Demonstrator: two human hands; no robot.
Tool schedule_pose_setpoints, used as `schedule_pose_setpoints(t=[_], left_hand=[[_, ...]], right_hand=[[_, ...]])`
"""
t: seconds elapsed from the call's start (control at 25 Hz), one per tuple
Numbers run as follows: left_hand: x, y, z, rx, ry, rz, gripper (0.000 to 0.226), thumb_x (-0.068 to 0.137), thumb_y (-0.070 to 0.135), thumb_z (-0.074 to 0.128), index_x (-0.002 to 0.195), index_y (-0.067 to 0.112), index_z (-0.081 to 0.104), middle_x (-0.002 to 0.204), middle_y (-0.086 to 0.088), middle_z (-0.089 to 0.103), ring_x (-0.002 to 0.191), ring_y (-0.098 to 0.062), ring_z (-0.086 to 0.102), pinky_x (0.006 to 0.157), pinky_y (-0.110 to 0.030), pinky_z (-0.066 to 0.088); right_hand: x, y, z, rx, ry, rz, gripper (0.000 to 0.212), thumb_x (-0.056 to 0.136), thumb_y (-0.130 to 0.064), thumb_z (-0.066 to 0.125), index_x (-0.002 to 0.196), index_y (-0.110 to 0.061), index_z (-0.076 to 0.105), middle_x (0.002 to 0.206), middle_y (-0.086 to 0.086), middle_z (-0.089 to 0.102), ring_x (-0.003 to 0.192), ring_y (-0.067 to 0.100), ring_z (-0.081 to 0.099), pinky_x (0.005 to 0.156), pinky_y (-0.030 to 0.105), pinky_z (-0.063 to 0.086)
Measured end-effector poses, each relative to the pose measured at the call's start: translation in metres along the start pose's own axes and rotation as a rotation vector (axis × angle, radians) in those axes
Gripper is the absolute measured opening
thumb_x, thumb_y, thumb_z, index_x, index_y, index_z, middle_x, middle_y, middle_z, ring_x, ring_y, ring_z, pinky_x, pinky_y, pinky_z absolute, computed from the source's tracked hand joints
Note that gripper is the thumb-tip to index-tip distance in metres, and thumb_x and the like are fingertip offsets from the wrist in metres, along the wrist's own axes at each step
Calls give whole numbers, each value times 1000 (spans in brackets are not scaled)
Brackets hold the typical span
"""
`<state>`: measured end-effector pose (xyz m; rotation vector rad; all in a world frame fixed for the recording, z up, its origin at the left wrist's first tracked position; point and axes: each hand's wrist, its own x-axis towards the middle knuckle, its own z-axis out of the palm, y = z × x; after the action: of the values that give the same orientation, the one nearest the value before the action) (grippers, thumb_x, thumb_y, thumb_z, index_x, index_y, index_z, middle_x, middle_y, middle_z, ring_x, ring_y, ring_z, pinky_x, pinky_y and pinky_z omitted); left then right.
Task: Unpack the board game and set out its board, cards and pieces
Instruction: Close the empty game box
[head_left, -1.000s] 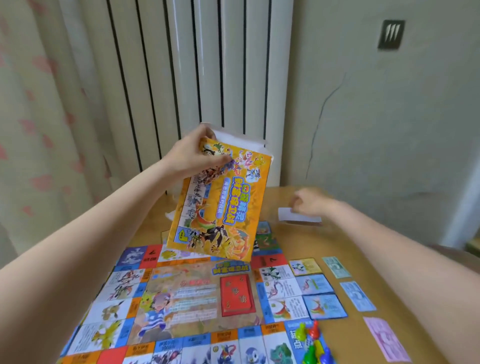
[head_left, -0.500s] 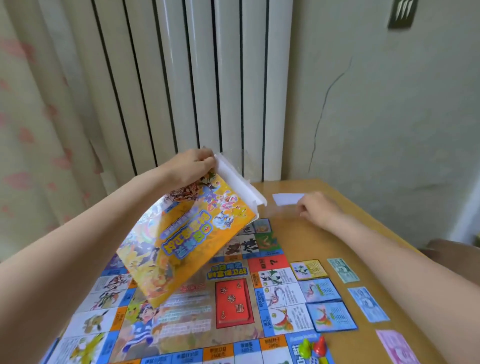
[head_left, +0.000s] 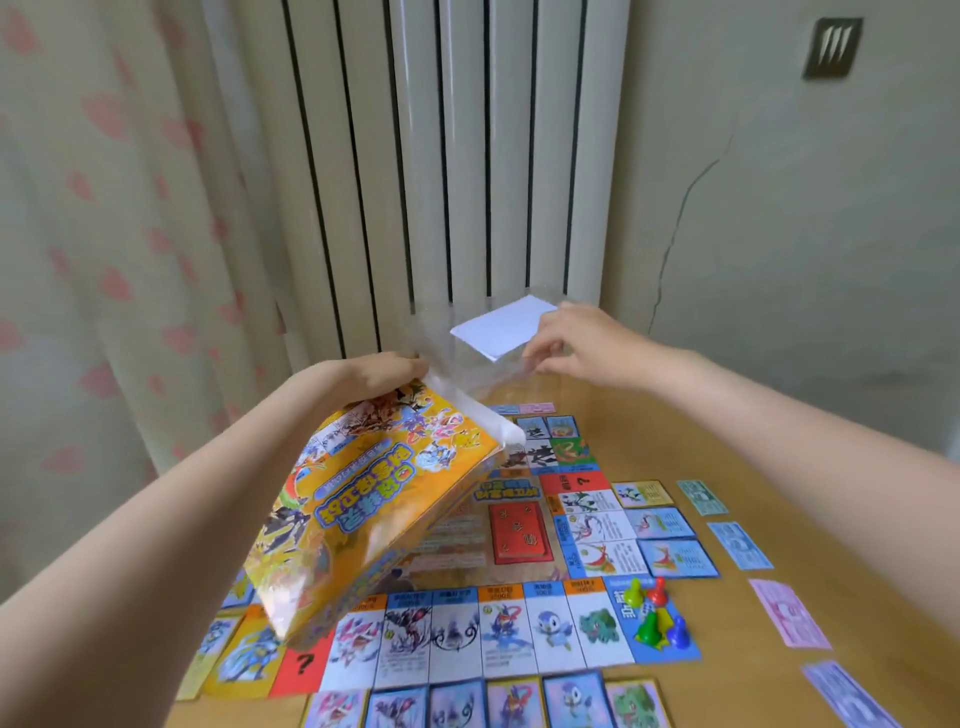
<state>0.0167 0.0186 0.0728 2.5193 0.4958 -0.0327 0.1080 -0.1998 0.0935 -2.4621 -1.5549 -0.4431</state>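
I count 1 game box (head_left: 374, 509) | 1 board (head_left: 467, 618) | 1 white slip (head_left: 501, 326) | 6 pawns (head_left: 655, 613): 2 green, 2 yellow, 1 red, 1 blue | 4 paper notes right of the board (head_left: 737, 544) | 5 cards along the near edge (head_left: 511, 704) | 3 cards by the board's right side (head_left: 660, 522) | 2 hands: left hand (head_left: 384, 371), right hand (head_left: 576, 340)
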Motion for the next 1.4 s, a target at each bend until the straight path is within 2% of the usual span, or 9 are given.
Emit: schedule_pose_setpoints(t=[0.12, 0.44, 0.68, 0.84, 1.0, 1.08, 1.24, 1.32, 1.4], left_hand=[[-12, -7, -8, -154, -36, -53, 36, 94, 35, 38, 71, 14, 56, 72, -6, 62, 63, -21, 56, 68, -27, 42], [-19, -14, -16, -14, 103, -29, 35, 100, 27, 25, 92, 6, 51, 101, -13, 55, 90, -25, 50, 82, -29, 35], [-19, -14, -14, -87, 221, 49, 32, 99, 24, 20, 84, 7, 42, 88, -11, 44, 80, -23, 38, 76, -33, 28], [-13, -9, -7, -28, 249, -12, 48, 100, 31, 20, 107, -1, 54, 124, -22, 53, 99, -28, 47, 86, -31, 32], [-12, -9, -6, -121, 256, 41, 59, 100, 42, 25, 129, -4, 48, 136, -16, 48, 126, -27, 44, 102, -29, 31], [-12, -13, -6, -233, 333, 98, 55, 100, 40, 29, 131, -3, 46, 137, -15, 47, 126, -26, 44, 101, -28, 31], [-22, -6, 0, -407, 539, 179, 40, 102, 33, 27, 116, 1, 45, 115, -8, 48, 105, -18, 44, 77, -24, 28], [-28, -2, 6, -483, 591, 219, 31, 102, 34, 25, 105, 7, 41, 103, -4, 45, 94, -16, 41, 74, -25, 27], [-32, -3, 11, -571, 633, 232, 29, 102, 35, 24, 102, 9, 37, 90, 0, 44, 84, -17, 41, 74, -28, 29]], right_hand=[[-5, -7, 2, -34, -87, -38, 17, 91, -21, 57, 100, -18, 71, 71, -19, 39, 85, 8, 35, 75, 20, 25], [-11, -26, 4, -21, -199, -158, 22, 92, -20, 55, 109, -15, 69, 108, -4, 63, 85, 4, 34, 81, 17, 25], [-11, -25, 1, -6, -179, -170, 25, 91, -10, 55, 111, -15, 70, 113, -5, 67, 98, 0, 34, 86, 12, 24], [-10, -33, 4, -16, -183, -221, 22, 92, -12, 56, 107, -17, 71, 108, -6, 69, 100, 8, 42, 77, 9, 22], [-8, -40, -4, -145, -184, -205, 23, 92, -18, 55, 109, -21, 70, 117, -8, 64, 116, 14, 37, 93, 23, 20], [-7, -37, -8, -208, -43, -157, 27, 89, -13, 56, 113, -23, 67, 128, -4, 53, 126, 19, 30, 108, 36, 16], [13, -39, -22, 450, 532, 226, 47, 85, -7, 57, 130, -19, 49, 137, 9, 35, 130, 25, 31, 114, 42, 22], [25, -48, -33, 742, 451, 321, 74, 86, -26, 64, 146, -26, 21, 150, 6, 17, 137, 21, 26, 115, 35, 21], [36, -57, -37, 676, 394, 275, 96, 78, -28, 73, 149, -28, 8, 152, 4, 10, 135, 17, 27, 110, 26, 25]])
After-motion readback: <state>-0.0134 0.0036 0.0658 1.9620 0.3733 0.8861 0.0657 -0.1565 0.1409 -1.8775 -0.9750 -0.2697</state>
